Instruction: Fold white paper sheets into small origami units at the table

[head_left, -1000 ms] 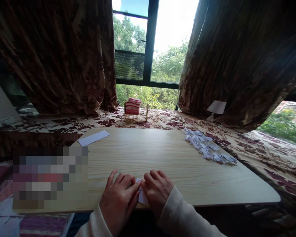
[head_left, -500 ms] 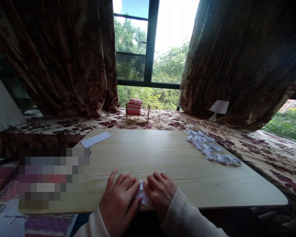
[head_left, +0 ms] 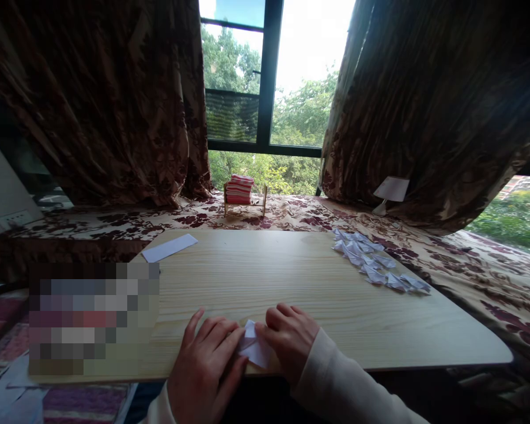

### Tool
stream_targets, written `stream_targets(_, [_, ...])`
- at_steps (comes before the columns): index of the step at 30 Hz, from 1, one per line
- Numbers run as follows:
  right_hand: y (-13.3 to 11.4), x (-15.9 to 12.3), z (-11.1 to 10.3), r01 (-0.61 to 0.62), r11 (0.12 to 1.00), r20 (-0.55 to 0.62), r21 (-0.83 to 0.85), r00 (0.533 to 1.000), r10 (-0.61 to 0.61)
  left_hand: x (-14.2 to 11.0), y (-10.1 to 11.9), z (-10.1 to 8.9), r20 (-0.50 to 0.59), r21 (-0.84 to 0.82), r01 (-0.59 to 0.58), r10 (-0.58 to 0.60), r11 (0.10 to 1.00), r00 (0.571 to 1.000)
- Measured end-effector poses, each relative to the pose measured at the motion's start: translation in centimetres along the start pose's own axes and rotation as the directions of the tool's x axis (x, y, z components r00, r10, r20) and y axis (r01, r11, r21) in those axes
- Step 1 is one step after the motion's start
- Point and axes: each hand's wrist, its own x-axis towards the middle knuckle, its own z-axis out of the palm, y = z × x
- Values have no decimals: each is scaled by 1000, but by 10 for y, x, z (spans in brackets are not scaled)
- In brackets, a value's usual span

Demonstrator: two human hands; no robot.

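Observation:
A small folded piece of white paper [head_left: 257, 351] lies at the near edge of the wooden-topped table [head_left: 247, 277], between my two hands. From the left, my left hand [head_left: 209, 356] rests on the table, its fingers stretched out and the index finger and thumb touching the paper's left side. My right hand [head_left: 290, 337] has its fingers curled, with thumb and forefinger pressed on the paper's right edge. Part of the paper is hidden under the right hand.
At the table's right rear lies a pile of folded white paper pieces [head_left: 364, 256]. A white paper strip [head_left: 170, 248] sits at the left rear. Beyond, on the patterned sill cover, stand a small rack with pink-striped cloths [head_left: 239, 189] and a little lamp [head_left: 391, 189].
My left hand has shifted slightly left, showing more of the folded paper between the hands. The right hand stays at the paper's right edge. The view has moved a little.

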Motion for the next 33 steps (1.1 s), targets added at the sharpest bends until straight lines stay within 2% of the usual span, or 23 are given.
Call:
stream_targets(5, [8,-6,0,-5,996,-40,91,999,8,-4,-3,5,-18,2,-2,2,1000,1000])
stream_targets(9, [10,-10,1,12,993,-99,119,995,0,-4,4,-2,-145,-25,20,-23,1000,989])
stream_targets(11, [9,-11,3,16,993,-109,114,994,-3,-4,12,-6,-188,-26,-17,11,1000,982])
stream_targets(13, [9,-11,4,11,994,-98,113,995,0,-7,20,-5,-175,-23,-93,87,995,981])
stream_targets(16, [9,-9,6,-3,993,-94,115,995,14,-13,29,7,-136,44,-154,158,987,978])
stream_targets(18, [10,-9,7,-3,994,-107,112,994,15,-17,31,18,-151,71,-84,94,994,984])
stream_targets(20, [12,-9,6,8,993,-117,116,993,5,-19,29,28,-174,85,-56,70,995,982])
stream_targets(24, [13,-11,-3,7,985,-193,170,981,26,-19,15,29,-231,121,-160,185,980,955])
stream_targets(27, [11,-12,-11,9,976,-253,217,966,47,-17,4,17,-138,142,-239,259,960,956])
stream_targets(28, [9,-11,-12,16,974,-253,226,966,43,-16,1,13,-79,147,-250,264,957,961])
stream_targets(33, [1,2,-11,-12,976,-176,218,983,52,-15,-4,12,-154,117,-201,218,973,964])
